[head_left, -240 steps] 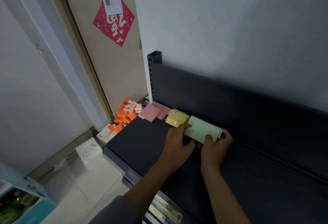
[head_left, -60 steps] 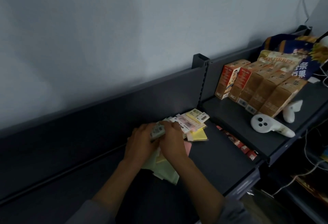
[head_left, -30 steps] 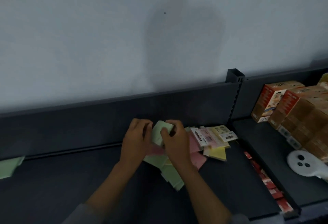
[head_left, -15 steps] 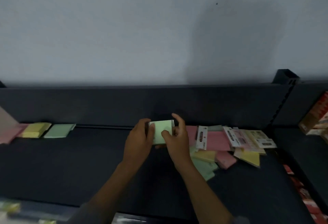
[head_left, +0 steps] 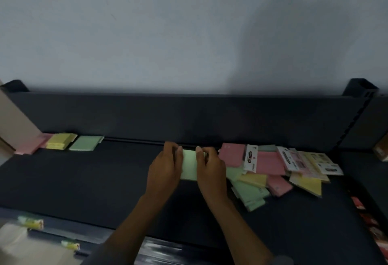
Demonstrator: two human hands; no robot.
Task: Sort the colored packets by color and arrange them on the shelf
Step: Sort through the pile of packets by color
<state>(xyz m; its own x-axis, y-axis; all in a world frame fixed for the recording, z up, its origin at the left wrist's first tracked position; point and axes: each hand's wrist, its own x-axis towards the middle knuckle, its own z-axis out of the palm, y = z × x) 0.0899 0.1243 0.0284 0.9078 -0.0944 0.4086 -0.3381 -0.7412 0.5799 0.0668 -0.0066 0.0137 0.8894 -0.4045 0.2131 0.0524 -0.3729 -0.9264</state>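
A light green packet (head_left: 189,165) is held between both hands above the middle of the dark shelf (head_left: 84,180). My left hand (head_left: 165,170) grips its left edge and my right hand (head_left: 211,170) grips its right edge. To the right lies a loose heap of pink, yellow and green packets (head_left: 270,170), some with white label cards. At the far left, against the back panel, sit a pink stack (head_left: 31,145), a yellow stack (head_left: 59,141) and a green stack (head_left: 86,143) side by side.
A brown carton (head_left: 14,124) leans at the shelf's left end. A dark upright post (head_left: 360,88) marks the right end, with another shelf bay beyond. Lower shelves with packaged goods (head_left: 31,222) show below the front edge.
The view has swung left, bringing the sorted stacks into sight. Both hands have carried the green packet leftward, away from the heap.
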